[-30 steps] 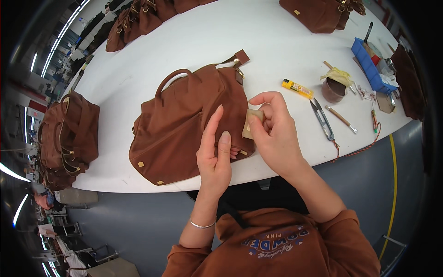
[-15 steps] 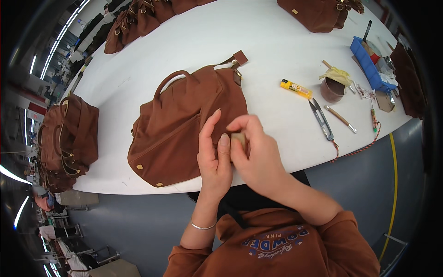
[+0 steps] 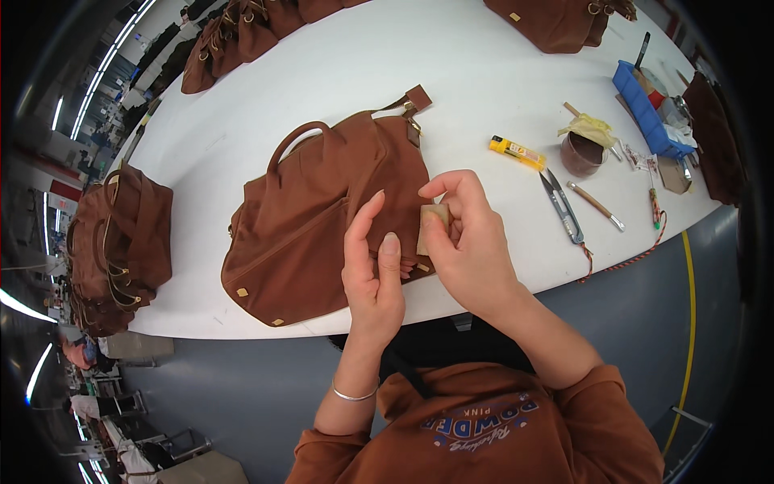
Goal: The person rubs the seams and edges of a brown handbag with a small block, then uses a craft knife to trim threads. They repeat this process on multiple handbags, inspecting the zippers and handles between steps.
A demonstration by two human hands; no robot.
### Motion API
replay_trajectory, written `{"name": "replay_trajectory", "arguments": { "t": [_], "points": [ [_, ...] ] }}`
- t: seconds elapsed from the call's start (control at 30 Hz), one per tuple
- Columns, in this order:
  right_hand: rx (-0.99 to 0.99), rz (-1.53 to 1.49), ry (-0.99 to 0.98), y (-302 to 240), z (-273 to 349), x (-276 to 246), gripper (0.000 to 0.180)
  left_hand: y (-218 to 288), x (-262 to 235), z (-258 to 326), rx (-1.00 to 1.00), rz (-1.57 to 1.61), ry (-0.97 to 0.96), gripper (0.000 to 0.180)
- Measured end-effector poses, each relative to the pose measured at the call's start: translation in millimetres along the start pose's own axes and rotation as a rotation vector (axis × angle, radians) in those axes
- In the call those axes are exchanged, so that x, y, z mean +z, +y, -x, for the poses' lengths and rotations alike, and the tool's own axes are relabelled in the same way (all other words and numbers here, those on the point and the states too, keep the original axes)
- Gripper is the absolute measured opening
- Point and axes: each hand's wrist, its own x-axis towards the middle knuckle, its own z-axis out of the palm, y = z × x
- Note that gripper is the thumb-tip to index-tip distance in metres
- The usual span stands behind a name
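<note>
Brown bag point(image 3: 302, 230), lying on the white table point(image 3: 476, 89) right in front of the person, base toward them, handle point(image 3: 292, 139) pointing away. Left hand point(image 3: 373, 270): at the bag's near right part, thumb and forefinger raised and apart, other fingers curled under and partly hidden; can't tell from here if they grip the bag. Right hand point(image 3: 468, 234): thumb and bent fingers pinching a small tan block point(image 3: 429, 230) by the bag's right edge; contact between block and bag unclear. Silver bracelet point(image 3: 355, 396) on the left wrist.

Bag details: gold studs point(image 3: 242, 292) along the base, strap end point(image 3: 418, 98) sticking out past the top right.

Right of the hands, on the table: yellow tube point(image 3: 517, 152), kind unsure; snips point(image 3: 561, 208), blades pointing away, just below it; wood-handled tool point(image 3: 595, 206) beside them. Above those, a brown cup point(image 3: 581, 158) with a yellow cloth point(image 3: 589, 128) at its far rim. Farther right, a blue tray point(image 3: 634, 105) full of odds and ends.

More brown bags: a bunch point(image 3: 121, 242) at the table's left end, a row point(image 3: 266, 36) along the far left edge, one more point(image 3: 548, 26) at the far right. Grey floor point(image 3: 266, 387) below, yellow line point(image 3: 690, 315) on it.
</note>
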Motion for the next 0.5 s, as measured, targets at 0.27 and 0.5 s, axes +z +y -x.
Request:
{"name": "replay_trajectory", "arguments": {
  "t": [0.27, 0.5],
  "points": [
    [-0.085, 0.022, -0.026, 9.9, 14.4, 16.9, 0.019, -2.4, 1.6, -2.0, 0.074, 0.004, 0.055, 0.039],
    [-0.101, -0.024, 0.015, 8.1, 8.0, 24.5, 0.015, 14.2, -4.1, -8.6, 0.067, 0.010, 0.003, 0.040]
  ]
}}
